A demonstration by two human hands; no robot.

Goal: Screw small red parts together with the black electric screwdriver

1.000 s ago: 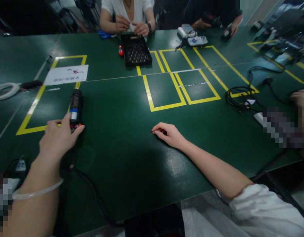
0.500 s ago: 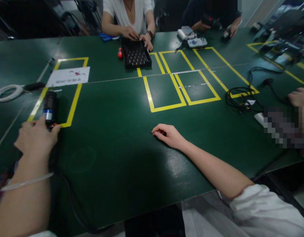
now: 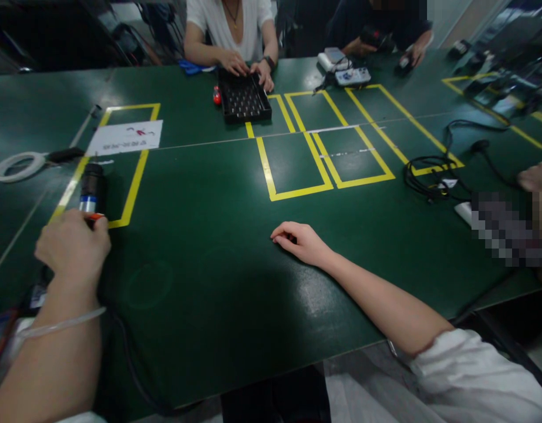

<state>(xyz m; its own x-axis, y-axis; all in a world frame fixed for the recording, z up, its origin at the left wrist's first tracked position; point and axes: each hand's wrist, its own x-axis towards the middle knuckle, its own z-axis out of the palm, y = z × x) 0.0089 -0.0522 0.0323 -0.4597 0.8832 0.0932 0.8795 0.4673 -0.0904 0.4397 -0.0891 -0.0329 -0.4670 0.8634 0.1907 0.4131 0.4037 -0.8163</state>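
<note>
On the left, my left hand (image 3: 73,244) is closed around a corded electric screwdriver (image 3: 90,182). Its black front end with a silver and blue band sticks out past my fingers, pointing away from me. A bit of orange on the tool shows beside my thumb, while the rest of the grip is hidden. My right hand (image 3: 300,241) rests on the green table (image 3: 209,252) near the middle. Its fingers are curled with thumb and fingertips close together; whatever they hold, if anything, is hidden.
Yellow tape rectangles mark the table. A white paper (image 3: 125,138) and a white coil (image 3: 19,167) lie on the left. Across, a person's hands work at a black tray (image 3: 244,100). Black cable (image 3: 424,179) lies right, near another person's hand (image 3: 535,176).
My left hand has shifted slightly to the right and covers a little more of the screwdriver's grip. My right hand stays where it was.
</note>
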